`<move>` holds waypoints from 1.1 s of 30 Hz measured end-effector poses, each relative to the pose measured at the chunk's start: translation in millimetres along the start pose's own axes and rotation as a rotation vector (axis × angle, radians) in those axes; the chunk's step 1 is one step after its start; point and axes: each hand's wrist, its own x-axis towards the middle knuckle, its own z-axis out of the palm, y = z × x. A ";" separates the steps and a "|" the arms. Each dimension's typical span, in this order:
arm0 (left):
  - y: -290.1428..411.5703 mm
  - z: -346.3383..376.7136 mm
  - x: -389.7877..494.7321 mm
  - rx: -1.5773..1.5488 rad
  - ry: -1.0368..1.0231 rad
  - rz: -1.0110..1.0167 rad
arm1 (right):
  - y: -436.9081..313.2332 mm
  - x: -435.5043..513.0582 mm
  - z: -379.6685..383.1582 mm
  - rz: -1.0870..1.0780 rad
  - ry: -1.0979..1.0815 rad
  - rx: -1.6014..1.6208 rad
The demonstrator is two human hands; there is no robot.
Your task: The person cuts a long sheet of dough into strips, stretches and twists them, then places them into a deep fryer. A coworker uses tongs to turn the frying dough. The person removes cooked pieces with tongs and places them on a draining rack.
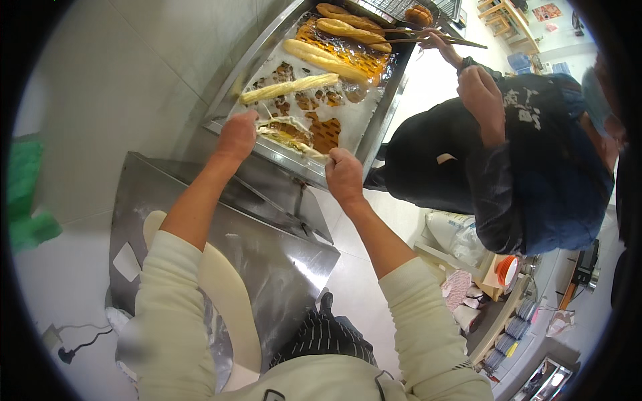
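Note:
My left hand [238, 134] and my right hand [345, 171] grip the two ends of a stretched strip of raw dough [315, 152] at the near edge of a steel deep fryer [308, 173]. The strip hangs low over the oil; whether its middle touches the surface cannot be told. Just beyond it, a pale dough stick [291, 88] floats amid white foam. Farther back lie a light yellow fried dough stick [325, 61] and two browner ones [351, 34]. A co-worker's hand [437, 44] holds long wooden chopsticks [431, 39] over the far sticks.
A co-worker in dark clothing [431, 150] stands close at the fryer's right. Below my left arm, a floured steel worktable [281, 270] bears a long flattened dough strip [228, 280] and a white scraper [127, 261]. A wire rack [386, 9] adjoins the fryer's far end.

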 end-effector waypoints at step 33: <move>-82.0 12.8 22.0 -0.099 -0.028 -0.232 | 56.0 -16.4 18.9 0.146 0.001 -0.083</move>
